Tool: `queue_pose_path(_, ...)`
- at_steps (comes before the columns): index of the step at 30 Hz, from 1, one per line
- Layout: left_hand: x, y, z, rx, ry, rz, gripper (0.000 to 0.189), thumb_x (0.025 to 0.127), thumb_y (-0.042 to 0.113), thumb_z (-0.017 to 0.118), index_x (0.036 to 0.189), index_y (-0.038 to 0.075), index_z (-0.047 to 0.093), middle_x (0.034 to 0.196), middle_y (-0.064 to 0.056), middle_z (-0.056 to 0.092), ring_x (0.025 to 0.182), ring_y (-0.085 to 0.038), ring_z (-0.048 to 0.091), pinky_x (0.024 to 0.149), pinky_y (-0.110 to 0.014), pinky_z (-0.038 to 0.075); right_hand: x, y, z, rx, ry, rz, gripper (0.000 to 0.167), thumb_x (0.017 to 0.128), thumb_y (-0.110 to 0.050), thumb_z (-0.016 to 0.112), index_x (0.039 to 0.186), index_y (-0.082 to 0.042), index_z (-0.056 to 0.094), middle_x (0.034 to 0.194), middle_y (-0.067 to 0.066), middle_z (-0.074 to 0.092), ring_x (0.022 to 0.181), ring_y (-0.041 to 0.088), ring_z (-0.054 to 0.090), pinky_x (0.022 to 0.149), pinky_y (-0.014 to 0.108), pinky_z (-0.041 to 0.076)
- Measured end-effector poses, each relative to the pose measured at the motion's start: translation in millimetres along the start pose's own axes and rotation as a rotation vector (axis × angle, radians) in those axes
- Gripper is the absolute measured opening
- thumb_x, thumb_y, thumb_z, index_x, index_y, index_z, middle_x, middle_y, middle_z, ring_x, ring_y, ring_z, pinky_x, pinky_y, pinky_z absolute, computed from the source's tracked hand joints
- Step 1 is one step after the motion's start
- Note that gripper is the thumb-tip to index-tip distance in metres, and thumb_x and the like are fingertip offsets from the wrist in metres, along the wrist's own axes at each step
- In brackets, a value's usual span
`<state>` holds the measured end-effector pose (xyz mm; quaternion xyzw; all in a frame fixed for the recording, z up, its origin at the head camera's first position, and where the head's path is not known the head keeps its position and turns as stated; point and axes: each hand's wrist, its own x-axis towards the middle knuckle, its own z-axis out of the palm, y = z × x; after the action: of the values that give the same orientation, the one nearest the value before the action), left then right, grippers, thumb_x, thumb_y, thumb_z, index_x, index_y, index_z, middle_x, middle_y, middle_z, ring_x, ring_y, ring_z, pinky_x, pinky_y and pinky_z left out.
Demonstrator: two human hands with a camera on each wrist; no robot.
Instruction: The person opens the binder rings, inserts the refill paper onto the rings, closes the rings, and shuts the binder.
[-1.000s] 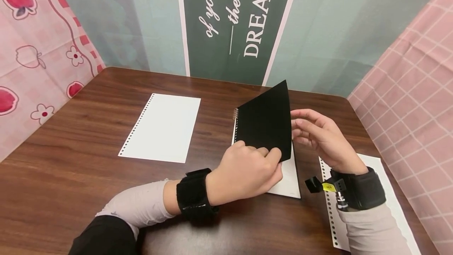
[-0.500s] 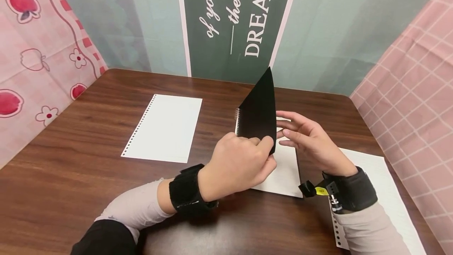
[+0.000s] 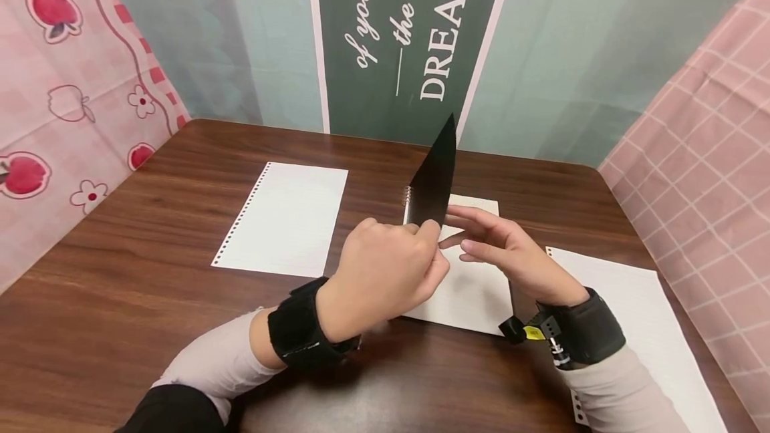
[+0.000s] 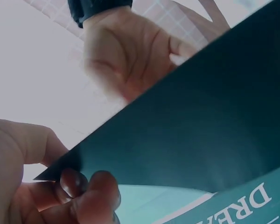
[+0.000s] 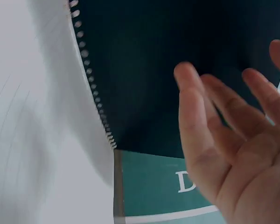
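Note:
A spiral notebook [image 3: 466, 293] lies on the table with its black cover [image 3: 434, 172] raised nearly upright along the coil at its left. My left hand [image 3: 385, 272] pinches the near free corner of that cover; in the left wrist view, thumb and fingertips close on the corner of the cover [image 4: 177, 126]. My right hand [image 3: 505, 246] is over the ruled white page, fingers loosely spread, fingertips close behind the cover. The right wrist view shows that hand [image 5: 242, 135] in front of the cover's inner side [image 5: 144, 79], holding nothing.
A loose punched sheet [image 3: 283, 219] lies on the wooden table [image 3: 120, 252] to the left. Another punched sheet [image 3: 637, 326] lies at the right, partly under the right forearm. Printed curtains [image 3: 541, 52] stand at the back and both sides.
My left hand has swung the black cover leftward and more upright, uncovering more of the white page. My right hand has followed it to the left.

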<state>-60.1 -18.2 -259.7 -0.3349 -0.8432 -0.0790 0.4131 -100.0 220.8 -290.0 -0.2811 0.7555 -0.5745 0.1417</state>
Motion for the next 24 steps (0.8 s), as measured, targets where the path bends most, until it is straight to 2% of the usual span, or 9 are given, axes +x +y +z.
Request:
queue_pose_path(5,-2.0,-5.5,-4.2,-0.053,-0.021,-0.022,0.032,0.08,0.015,0.059,0.059,0.017,0.035,0.047,0.008,0.023,0.045,-0.01,0.014,0.043,-0.025,0.015,1.9,5,-1,-0.195,0.11,0.081,0.044,0.105,-0.014,0.057,0.149,-0.013,0.051,0.148,0.003,0.054,0.123,0.031,0.062,0.097,0.035,0.05)
queue_pose_path(9,-3.1,-9.5,-7.9,-0.134,-0.045,-0.044,0.033,0.081,0.013,0.06,0.059,0.017,0.036,0.047,0.009,0.024,0.044,-0.009,0.018,0.041,-0.025,0.018,3.4,9,-3,-0.383,0.138,0.114,0.043,0.104,-0.017,0.059,0.147,-0.013,0.054,0.148,0.006,0.055,0.135,0.029,0.051,0.107,0.047,0.042)
queue_pose_path(12,-4.0,-12.9,-10.1,-0.176,-0.07,-0.063,0.032,0.081,0.012,0.061,0.059,0.017,0.038,0.048,0.009,0.024,0.044,-0.01,0.02,0.041,-0.025,0.019,3.1,13,-5,-0.514,0.092,0.141,0.048,0.103,-0.021,0.062,0.149,-0.011,0.052,0.153,0.014,0.048,0.144,0.032,0.04,0.11,0.058,0.035)
queue_pose_path(17,-6.3,-19.4,-12.9,-0.212,-0.096,-0.089,0.03,0.08,0.01,0.061,0.06,0.016,0.039,0.05,0.009,0.022,0.046,-0.009,0.019,0.041,-0.024,0.018,2.0,20,-5,-0.672,-0.004,0.219,0.061,0.099,-0.029,0.067,0.152,-0.007,0.046,0.16,0.028,0.031,0.146,0.047,0.03,0.111,0.063,0.032)
queue_pose_path(24,-8.2,-27.5,-14.8,-0.254,-0.111,-0.117,0.032,0.08,0.008,0.059,0.06,0.017,0.035,0.055,0.01,0.017,0.053,-0.009,0.014,0.043,-0.022,0.013,2.0,32,-6,-0.692,-0.078,0.298,0.075,0.092,-0.031,0.076,0.151,0.002,0.043,0.156,0.041,0.022,0.142,0.065,0.015,0.11,0.071,0.022)
